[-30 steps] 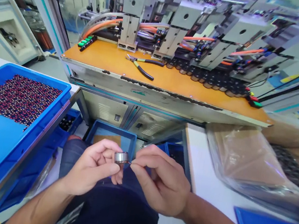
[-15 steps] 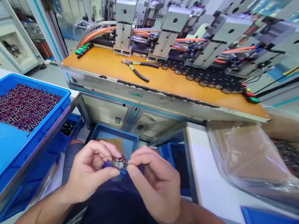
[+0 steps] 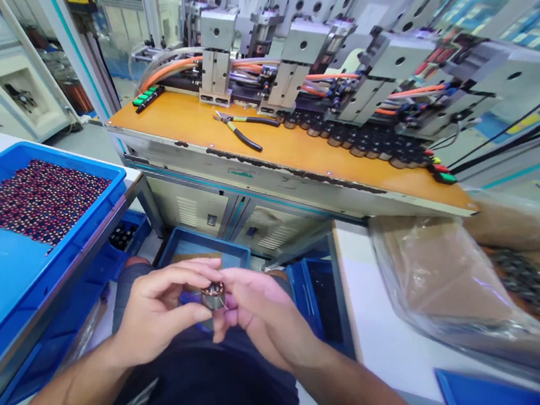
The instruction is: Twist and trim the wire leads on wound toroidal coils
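A small round motor stator with copper windings on its top is held in front of my lap. My left hand grips it from the left between thumb and fingers. My right hand is closed around its right side, turned with some fingers below the part; where its thumb sits is partly hidden. A thin wire end sticks out at the stator's lower right, close to the right fingers.
A blue tray of many small wound parts stands at left. Ahead, cutting pliers and a row of dark cylindrical parts lie on the orange bench below a machine. A plastic-covered box sits at right.
My right hand has gone from pinching a wire at the stator's side to wrapping round its right side, rolling over. The stator has tilted, showing its copper top more. The view shifted slightly.
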